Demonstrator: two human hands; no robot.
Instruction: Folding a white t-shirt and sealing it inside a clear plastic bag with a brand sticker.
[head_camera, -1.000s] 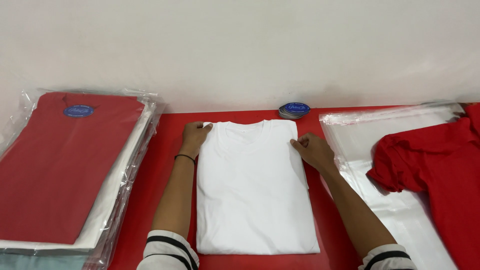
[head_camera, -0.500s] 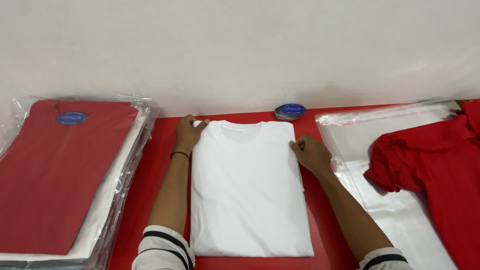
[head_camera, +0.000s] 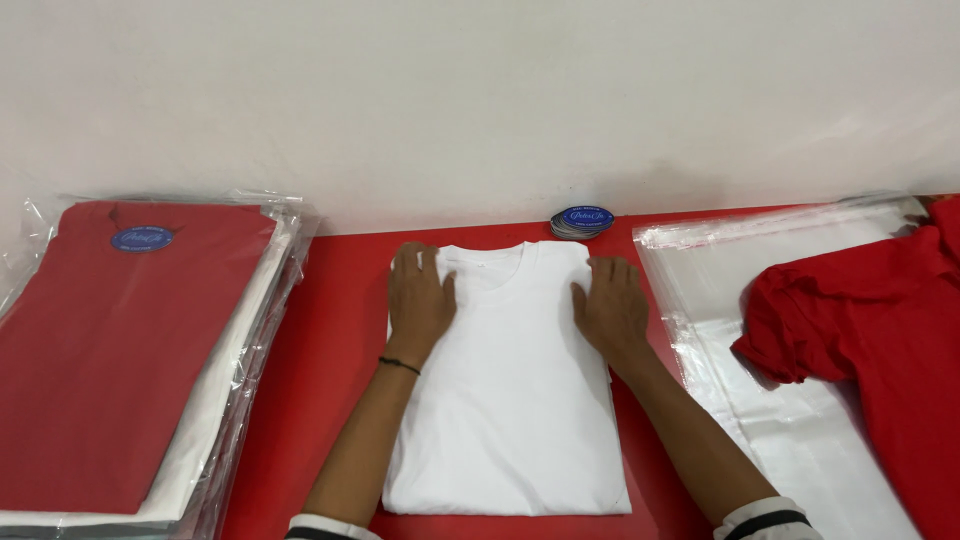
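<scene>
Our left hand (head_camera: 420, 300) and right hand (head_camera: 611, 308) lie flat, fingers spread, gripping nothing, pressing the shoulders of the folded white T-shirt (head_camera: 510, 400), which sits mid-table on the red table (head_camera: 330, 330). We judge this the smoothing step after folding. Next, we likely need 1 clear plastic bag (head_camera: 760, 400) from the right, beside the loose red shirt (head_camera: 880, 340). Bagged red shirts (head_camera: 120, 340) stack left; round blue stickers (head_camera: 583, 220) sit behind.
</scene>
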